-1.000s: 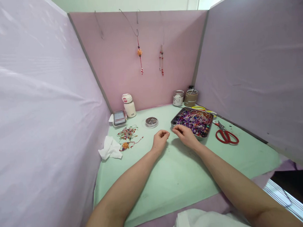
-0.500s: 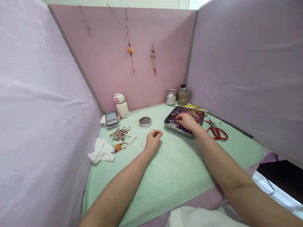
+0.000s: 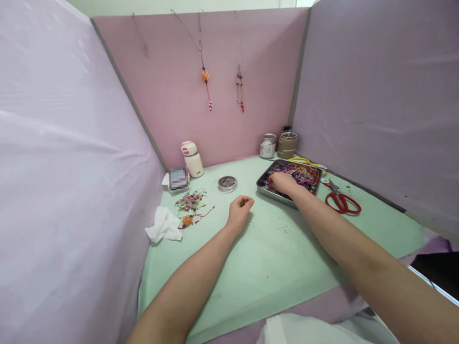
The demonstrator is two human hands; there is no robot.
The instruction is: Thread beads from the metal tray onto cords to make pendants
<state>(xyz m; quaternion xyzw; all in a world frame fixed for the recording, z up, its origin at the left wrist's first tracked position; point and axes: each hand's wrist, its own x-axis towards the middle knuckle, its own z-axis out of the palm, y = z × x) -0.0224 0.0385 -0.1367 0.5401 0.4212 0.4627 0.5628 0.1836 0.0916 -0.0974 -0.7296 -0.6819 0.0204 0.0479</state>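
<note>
At bead tray (image 3: 272,194), front edge slanting nearer rightward, right hand (image 3: 284,183), grip unclear, left hand (image 3: 240,211), fingertips together

Soft light glazes the left panel (image 3: 61,198) — the right panel (image 3: 381,96) is dimmer.

White bottle (image 3: 193,163) over by the pink panel (image 3: 163,104) | crumpled tissue (image 3: 163,226) near left wall (image 3: 65,198) | pale jar (image 3: 267,149) beside brown jar (image 3: 287,148) | blurred block (image 3: 179,179), a box I think
</note>
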